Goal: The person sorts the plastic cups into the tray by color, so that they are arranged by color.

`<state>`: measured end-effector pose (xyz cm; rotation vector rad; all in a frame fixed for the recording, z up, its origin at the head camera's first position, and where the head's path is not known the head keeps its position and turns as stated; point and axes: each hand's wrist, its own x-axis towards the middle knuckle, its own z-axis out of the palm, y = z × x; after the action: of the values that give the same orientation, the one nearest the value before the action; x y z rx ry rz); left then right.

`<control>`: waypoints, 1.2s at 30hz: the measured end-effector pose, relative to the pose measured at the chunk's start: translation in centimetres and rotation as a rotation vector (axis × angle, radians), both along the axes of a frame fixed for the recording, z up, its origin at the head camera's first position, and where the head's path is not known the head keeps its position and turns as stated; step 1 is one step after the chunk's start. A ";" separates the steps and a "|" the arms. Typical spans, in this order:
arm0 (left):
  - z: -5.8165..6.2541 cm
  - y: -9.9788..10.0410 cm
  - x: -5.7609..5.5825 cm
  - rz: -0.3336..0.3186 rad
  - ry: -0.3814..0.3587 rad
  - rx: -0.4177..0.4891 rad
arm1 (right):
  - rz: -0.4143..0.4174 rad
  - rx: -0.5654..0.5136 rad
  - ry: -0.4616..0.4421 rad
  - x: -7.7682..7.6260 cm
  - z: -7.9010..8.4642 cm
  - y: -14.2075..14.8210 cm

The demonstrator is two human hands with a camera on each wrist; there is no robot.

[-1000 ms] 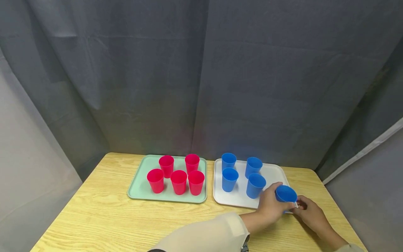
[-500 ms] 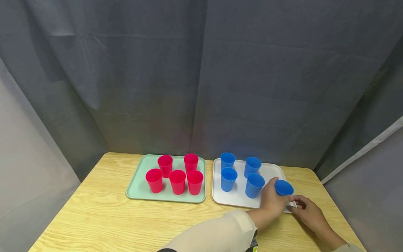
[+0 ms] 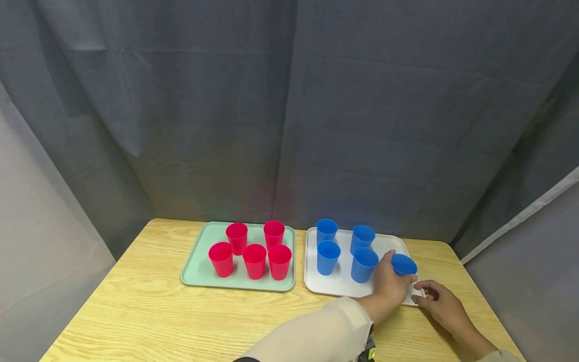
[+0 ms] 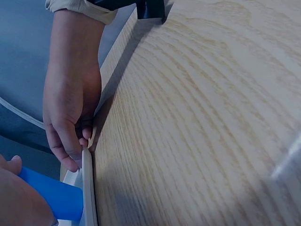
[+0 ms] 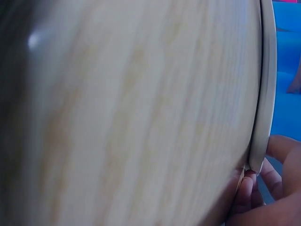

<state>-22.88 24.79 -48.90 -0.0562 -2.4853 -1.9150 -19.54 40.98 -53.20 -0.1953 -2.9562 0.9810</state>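
My left hand (image 3: 390,282) grips a blue cup (image 3: 404,264) over the right front part of the white tray (image 3: 336,289). The cup is upright, and the hand hides part of its lower body. Close by, my right hand (image 3: 445,307) pinches the tray's right front corner, with fingers on both sides of the rim in the right wrist view. Several more blue cups (image 3: 327,257) stand upright to the left on the same tray. In the left wrist view the held blue cup (image 4: 59,195) reaches down close to the tray's inner edge.
Left of the white tray lies a mint green tray (image 3: 194,274) bearing several red cups (image 3: 255,262). Both trays sit toward the back of a wooden table (image 3: 158,317). A grey curtain (image 3: 217,110) hangs behind it and along the sides.
My left hand has lowered the blue cup and shifted it slightly left and back over the white tray. The right hand stays at the tray corner. The other cups keep their places.
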 end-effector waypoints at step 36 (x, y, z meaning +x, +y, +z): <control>0.3 -0.3 1.9 -0.081 0.005 -0.062 | -0.011 0.013 -0.005 -0.3 -0.6 0.6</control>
<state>-20.93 24.50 -48.64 -0.1640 -2.5776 -1.8625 -19.87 41.53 -53.76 -0.2143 -2.9617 0.9616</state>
